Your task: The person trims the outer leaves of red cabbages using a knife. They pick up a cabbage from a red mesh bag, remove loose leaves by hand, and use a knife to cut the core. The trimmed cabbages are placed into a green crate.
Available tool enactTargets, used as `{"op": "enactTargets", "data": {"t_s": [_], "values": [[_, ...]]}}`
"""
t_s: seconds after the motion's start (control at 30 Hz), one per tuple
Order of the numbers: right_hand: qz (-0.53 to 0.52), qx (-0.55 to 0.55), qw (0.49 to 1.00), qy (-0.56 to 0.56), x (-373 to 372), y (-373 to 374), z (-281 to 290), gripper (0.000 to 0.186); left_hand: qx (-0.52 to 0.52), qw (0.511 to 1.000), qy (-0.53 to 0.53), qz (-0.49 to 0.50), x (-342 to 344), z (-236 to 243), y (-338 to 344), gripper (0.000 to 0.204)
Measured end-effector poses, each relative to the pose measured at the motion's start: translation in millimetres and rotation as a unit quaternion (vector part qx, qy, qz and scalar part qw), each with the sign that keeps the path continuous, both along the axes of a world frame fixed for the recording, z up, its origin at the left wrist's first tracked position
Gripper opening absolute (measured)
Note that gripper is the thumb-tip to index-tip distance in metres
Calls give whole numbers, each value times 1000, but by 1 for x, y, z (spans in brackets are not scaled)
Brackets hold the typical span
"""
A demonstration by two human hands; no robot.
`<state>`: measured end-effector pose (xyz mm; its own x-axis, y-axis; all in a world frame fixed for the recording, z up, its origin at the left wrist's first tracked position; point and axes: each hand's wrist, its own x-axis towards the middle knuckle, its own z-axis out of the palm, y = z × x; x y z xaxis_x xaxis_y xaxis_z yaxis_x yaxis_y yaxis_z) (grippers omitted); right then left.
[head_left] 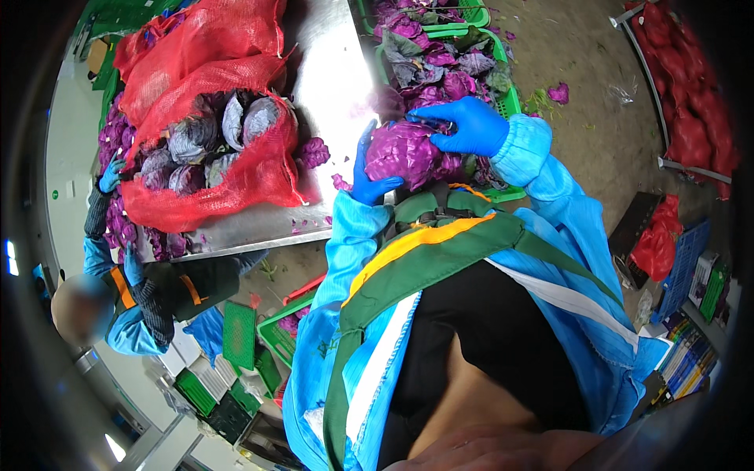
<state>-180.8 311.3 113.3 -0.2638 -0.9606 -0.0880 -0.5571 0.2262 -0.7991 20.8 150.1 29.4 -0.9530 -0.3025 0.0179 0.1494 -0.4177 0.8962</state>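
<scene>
Cupping the purple cabbage (399,158) from its left side, the blue-gloved left hand (367,177) has its fingers spread wide around the curve, the thumb along the lower edge. The cabbage is held in front of the person's green apron (432,263), between the right edge of the metal table (330,47) and a green crate (512,102). Over its upper right side comes the right hand (475,129), index finger stretched across the top and thumb bent below; a dark shape (441,125) shows between those 2 digits, and I cannot tell whether it is a blade or a leaf, nor how tightly they close.

Slipping looks the likeliest trouble: smooth gloves on a round, glossy head could let it roll away if the left fingers loosen. Should the dark shape be a blade, a careless push leftward could nick the other glove. The crate is heaped with loose leaves (448,82), so more on top might spill to the floor (581,149).

Farther left, an open red mesh sack (267,192) on the table holds cabbages (192,137) that might tumble out if the mesh were tugged. Beyond it stands a co-worker (141,337).
</scene>
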Motion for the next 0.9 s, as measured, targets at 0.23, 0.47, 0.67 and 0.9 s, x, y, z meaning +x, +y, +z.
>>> {"op": "enactTargets", "data": {"t_s": [0.23, 0.47, 0.67, 0.9], "values": [[-122, -47, 989, -68, 2, 0, -31, 23, 51, 998, 14, -24, -2, -14, 3, 109], [-202, -118, 970, -68, 3, 12, -26, 66, 146, 987, 13, 72, -9, 5, -5, 106], [-186, -49, 972, -133, 58, -17, -5, 74, 14, 985, 2, 171, -13, 3, -8, 103], [-262, -102, 892, -354, 25, -4, -2, 24, 230, 963, 5, 143, -2, 13, 5, 82]]}}
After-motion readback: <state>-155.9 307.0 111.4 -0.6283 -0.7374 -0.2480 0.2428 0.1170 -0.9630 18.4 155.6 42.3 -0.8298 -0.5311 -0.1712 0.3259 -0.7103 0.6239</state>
